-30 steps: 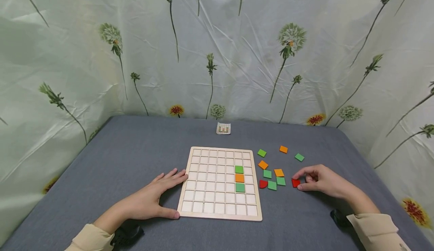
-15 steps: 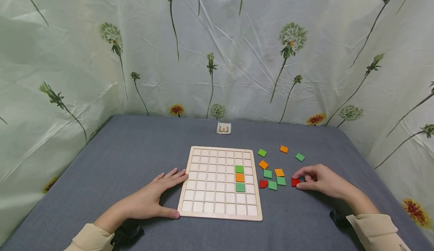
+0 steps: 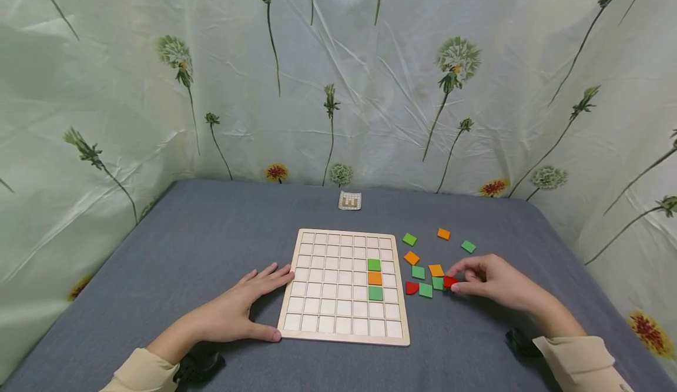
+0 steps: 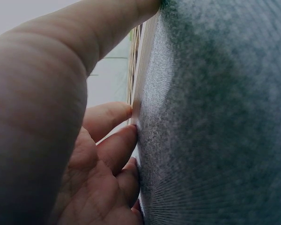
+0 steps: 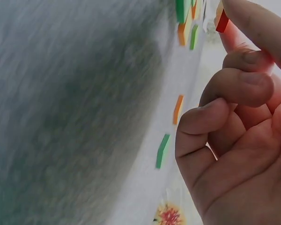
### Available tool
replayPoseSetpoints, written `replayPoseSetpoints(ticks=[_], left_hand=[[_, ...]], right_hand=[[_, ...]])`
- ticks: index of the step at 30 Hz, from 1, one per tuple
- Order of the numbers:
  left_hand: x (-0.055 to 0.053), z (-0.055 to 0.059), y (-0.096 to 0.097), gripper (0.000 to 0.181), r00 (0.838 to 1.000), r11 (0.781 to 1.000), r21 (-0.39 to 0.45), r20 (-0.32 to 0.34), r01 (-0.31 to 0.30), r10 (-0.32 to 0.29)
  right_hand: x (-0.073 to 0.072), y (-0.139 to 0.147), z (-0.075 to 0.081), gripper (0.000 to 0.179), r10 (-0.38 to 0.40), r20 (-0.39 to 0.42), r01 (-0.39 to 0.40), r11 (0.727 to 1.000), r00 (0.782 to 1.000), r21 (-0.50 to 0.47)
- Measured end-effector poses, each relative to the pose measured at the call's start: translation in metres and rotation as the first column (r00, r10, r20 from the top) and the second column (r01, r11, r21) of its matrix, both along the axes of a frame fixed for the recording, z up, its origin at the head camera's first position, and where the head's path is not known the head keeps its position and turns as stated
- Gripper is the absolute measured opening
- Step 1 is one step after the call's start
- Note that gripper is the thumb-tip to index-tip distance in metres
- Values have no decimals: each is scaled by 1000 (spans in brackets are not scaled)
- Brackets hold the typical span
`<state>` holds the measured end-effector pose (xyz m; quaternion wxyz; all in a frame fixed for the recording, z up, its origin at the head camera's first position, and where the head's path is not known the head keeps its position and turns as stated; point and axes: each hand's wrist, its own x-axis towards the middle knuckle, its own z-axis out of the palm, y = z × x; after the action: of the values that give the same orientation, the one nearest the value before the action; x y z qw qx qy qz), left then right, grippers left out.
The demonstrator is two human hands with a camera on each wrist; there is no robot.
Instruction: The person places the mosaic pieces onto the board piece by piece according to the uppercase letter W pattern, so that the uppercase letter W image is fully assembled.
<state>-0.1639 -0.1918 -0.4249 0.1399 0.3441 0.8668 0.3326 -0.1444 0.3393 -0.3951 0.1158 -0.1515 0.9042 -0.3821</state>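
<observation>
My right hand (image 3: 489,277) pinches a red tile (image 3: 450,281) between thumb and index finger, and in the right wrist view the red tile (image 5: 222,21) is raised off the cloth. It partly covers a green tile (image 3: 438,284) in the head view. My left hand (image 3: 238,307) lies with fingers spread, touching the left edge of a wooden grid board (image 3: 328,341). In the left wrist view its fingertips (image 4: 124,110) meet the board's side. In one column of the board sit a light green tile (image 3: 374,265), an orange tile (image 3: 374,278) and a green tile (image 3: 375,293).
Right of the board lie several loose orange and green tiles, among them an orange tile (image 3: 443,234) and a green tile (image 3: 468,246). A red rounded tile (image 3: 412,288) lies beside the board's edge. A small pattern card (image 3: 349,200) lies at the back of the grey cloth-covered table (image 3: 227,221).
My right hand has lifted the red tile from the table and moved it left, over the edge of a green tile. The left hand and the board stay put.
</observation>
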Motion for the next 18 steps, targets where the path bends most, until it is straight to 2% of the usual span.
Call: replayPoseSetpoints(ticks=[10, 18], left_hand=[[0, -1, -1, 102, 1000, 1000, 6, 4, 3, -3], [-2, -5, -1, 102, 1000, 1000, 11, 2, 6, -6]], right_hand=[[0, -19, 1, 24, 8, -10, -8, 1000, 1000, -5], [-1, -34, 3, 24, 47, -26, -48, 999, 999, -24]])
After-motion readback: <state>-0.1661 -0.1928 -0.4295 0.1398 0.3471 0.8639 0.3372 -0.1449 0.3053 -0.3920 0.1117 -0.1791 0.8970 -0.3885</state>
